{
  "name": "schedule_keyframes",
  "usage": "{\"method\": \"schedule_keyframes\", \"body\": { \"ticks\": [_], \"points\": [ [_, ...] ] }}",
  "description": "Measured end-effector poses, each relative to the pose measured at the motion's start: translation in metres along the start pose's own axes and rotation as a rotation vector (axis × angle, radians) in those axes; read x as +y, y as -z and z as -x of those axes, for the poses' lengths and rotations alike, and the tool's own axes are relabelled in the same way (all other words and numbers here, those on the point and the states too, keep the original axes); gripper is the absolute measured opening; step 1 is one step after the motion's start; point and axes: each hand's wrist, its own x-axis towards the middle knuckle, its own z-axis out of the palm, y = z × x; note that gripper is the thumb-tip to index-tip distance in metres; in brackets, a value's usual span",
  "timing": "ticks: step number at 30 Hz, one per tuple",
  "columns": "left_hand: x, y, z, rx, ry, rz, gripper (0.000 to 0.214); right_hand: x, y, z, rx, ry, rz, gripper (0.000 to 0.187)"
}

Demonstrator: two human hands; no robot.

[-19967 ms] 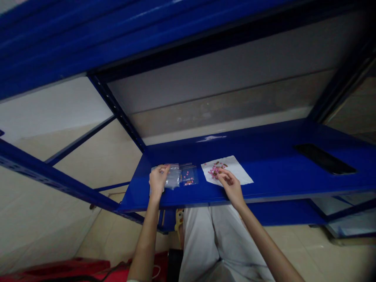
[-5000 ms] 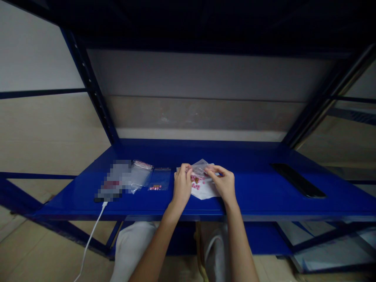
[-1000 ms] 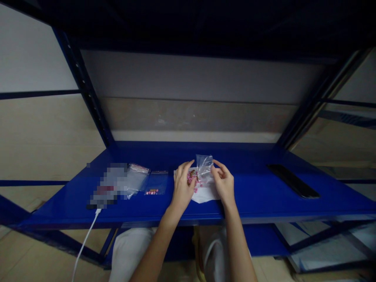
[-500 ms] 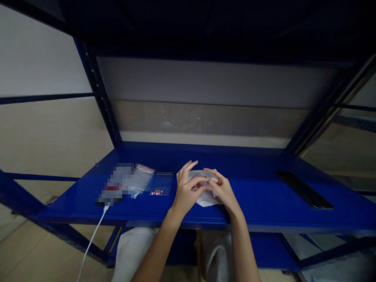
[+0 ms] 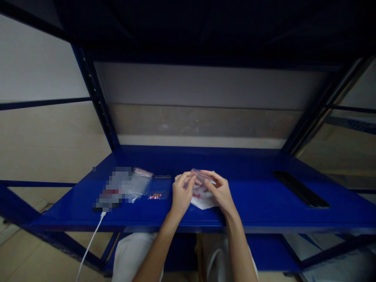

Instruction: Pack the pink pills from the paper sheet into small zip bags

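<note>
The left hand (image 5: 182, 194) and right hand (image 5: 219, 192) stand close together, fingers half-closed, both pinching a small clear plastic zip bag (image 5: 201, 176). Beneath it lies a white paper sheet (image 5: 203, 202) on the blue steel shelf (image 5: 249, 199).

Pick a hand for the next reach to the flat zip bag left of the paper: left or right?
Left, probably. The left hand sits beside the flat zip bag; the right hand is beyond the white paper. Both pinch the small clear bag.

Storeroom or utility room, going by bare blue steel shelving rack (image 5: 249, 199), slotted uprights (image 5: 95, 90), tiled floor (image 5: 44, 250).
</note>
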Motion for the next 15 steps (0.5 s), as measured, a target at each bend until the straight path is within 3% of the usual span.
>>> {"method": "schedule_keyframes", "body": {
  "ticks": [6,15],
  "points": [
    [0.0031,-0.0004,0.0006,-0.058,0.051,0.233,0.018,0.0034,-0.0054,-0.0019,0.103,0.021,0.047,0.019],
    [-0.0030,0.0023,-0.0019,0.056,0.023,-0.042,0.016,0.0066,-0.0065,-0.0025,0.103,-0.057,0.020,0.021]
  ]
}}
